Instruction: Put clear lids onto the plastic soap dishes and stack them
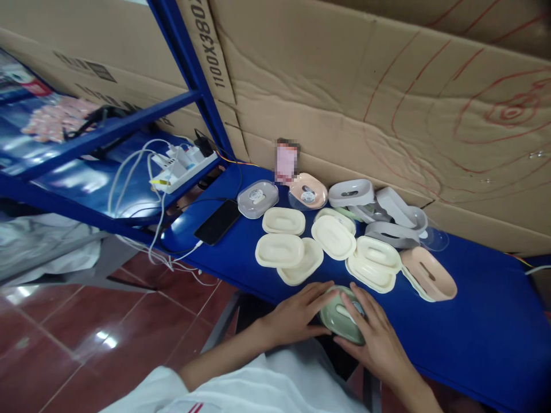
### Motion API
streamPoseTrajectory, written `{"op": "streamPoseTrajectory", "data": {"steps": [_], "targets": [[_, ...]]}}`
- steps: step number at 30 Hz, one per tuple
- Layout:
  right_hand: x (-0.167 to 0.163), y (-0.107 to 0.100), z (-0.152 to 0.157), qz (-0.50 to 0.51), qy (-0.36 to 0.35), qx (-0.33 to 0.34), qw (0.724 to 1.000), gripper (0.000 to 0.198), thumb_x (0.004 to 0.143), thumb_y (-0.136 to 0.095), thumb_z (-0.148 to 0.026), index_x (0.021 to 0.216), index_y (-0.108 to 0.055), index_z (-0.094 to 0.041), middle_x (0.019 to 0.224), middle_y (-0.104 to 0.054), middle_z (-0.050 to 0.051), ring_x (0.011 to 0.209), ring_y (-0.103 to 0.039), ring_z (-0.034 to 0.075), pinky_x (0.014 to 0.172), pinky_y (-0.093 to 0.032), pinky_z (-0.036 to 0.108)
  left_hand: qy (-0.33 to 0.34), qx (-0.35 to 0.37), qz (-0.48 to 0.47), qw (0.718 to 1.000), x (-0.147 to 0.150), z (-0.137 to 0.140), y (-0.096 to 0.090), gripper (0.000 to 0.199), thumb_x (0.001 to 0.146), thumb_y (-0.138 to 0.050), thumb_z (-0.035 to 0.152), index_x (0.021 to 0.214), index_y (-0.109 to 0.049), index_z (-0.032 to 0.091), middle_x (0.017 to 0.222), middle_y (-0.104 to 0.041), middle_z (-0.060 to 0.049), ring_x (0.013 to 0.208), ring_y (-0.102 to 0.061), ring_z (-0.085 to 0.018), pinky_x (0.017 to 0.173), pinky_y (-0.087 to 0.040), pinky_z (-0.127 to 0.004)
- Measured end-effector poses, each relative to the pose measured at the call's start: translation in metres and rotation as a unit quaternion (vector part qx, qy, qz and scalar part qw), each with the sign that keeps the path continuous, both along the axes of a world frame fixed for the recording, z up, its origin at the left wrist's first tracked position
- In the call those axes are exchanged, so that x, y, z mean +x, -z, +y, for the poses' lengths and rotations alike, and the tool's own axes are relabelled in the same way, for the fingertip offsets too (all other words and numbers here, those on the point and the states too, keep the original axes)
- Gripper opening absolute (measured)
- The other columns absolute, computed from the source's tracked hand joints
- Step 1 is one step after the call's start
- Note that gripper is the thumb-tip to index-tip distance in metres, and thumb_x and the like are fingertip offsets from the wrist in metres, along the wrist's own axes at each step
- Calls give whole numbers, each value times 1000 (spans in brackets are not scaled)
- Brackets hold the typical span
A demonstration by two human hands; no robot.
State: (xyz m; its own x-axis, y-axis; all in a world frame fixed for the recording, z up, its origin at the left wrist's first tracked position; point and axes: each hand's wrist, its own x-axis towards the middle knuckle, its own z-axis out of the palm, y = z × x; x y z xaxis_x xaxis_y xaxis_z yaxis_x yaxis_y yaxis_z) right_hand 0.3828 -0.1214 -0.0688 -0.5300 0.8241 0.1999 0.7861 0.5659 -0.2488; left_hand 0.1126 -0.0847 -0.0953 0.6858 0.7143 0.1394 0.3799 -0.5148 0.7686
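A green oval soap dish (pixel 338 322) with a shiny clear cover is held over my lap, close to the near edge of the table. My left hand (pixel 301 312) grips its left side, fingertips on the top. On the opposite side my right hand (pixel 373 328) closes round it, fingers lying across the cover. Just beyond lie several cream oval trays (pixel 279 250), some overlapping. To their right rests a peach oval holder (pixel 429 273) with a slot, leaning on a cream tray. Grey slotted holders (pixel 391 234) are heaped behind.
The blue table (pixel 469 327) runs along a cardboard wall (pixel 327 86). A black phone (pixel 218 222) on a cable lies at left, near a white power strip (pixel 183 169). Covered grey (pixel 258 199) and peach (pixel 308 191) dishes stand at the back.
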Motion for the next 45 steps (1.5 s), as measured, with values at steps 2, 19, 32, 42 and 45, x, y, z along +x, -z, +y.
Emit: {"op": "streamPoseTrajectory", "data": {"steps": [2,19,32,42,45], "targets": [[-1,-2,-2,-6,13,-4,1000,88,96,-73,-55,172,-32,-35,171,-45,11,144,-58,40,106,-59,56,3,-2,-7,1000,0,1,0,100,93,-83,42,172,-24,33,171,-43,-15,159,-42,-33,128,-42,-55],[6,4,1,36,-9,14,999,78,92,-82,-53,162,-50,-39,167,-51,10,148,-55,38,115,-55,60,-10,26,8,1000,-1,1,-3,84,98,-76,43,169,-32,31,167,-46,-16,154,-47,-33,123,-48,-52],[-23,11,7,389,212,43,896,64,110,-31,-67,147,-63,-25,153,-57,19,140,-60,39,112,-54,64,-124,116,-49,984,-53,-12,-19,70,95,-79,49,158,-50,33,165,-45,-15,146,-56,-34,116,-57,-45],[-117,-5,52,52,-27,-47,997,56,110,-56,-38,165,-44,-33,170,-47,9,156,-44,32,127,-37,61,-562,181,28,807,-150,10,0,71,92,-79,54,150,-54,21,147,-53,-16,143,-54,-36,123,-45,-58],[-101,-11,70,15,2,8,1000,52,112,-51,-31,163,-47,-29,168,-50,10,155,-46,30,126,-37,57,-553,151,26,819,-145,22,5,76,94,-75,56,154,-48,18,151,-48,-19,148,-47,-38,125,-40,-59]]}}
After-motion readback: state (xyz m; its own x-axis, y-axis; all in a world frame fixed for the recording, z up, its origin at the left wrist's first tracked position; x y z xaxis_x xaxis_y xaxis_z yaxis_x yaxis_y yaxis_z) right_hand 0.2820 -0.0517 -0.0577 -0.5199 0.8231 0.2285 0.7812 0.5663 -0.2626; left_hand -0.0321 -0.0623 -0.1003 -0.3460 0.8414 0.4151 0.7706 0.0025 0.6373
